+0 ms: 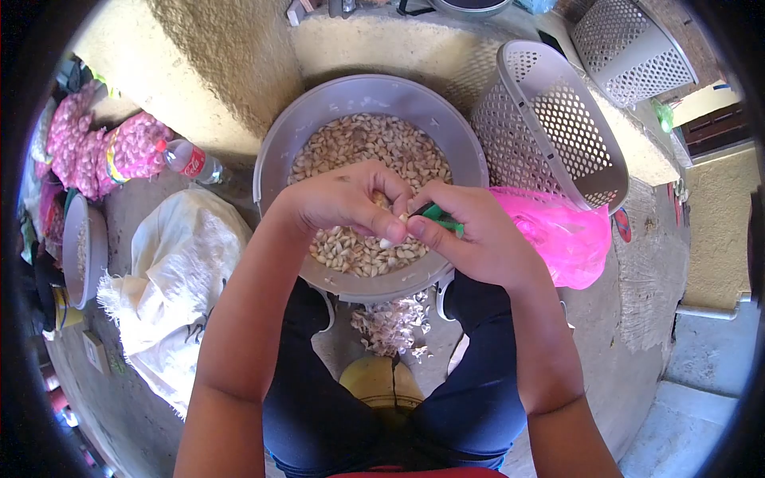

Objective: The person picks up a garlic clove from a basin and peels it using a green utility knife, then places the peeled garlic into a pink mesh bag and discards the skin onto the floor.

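Both hands meet over a large grey basin filled with garlic cloves, which look wet. My left hand pinches a pale garlic clove between thumb and fingers, and most of the clove is hidden. My right hand is closed around a small green-handled knife, its thumb against the fingertips of my left hand. The knife's blade is mostly covered by the fingers. Below the basin's near rim, a heap of papery garlic skins lies on the floor between my legs.
A perforated grey basket leans right of the basin, above a pink plastic bag. On the left are a white woven sack, a cola bottle, pink net bags of garlic and a smaller basin. A low wall stands behind.
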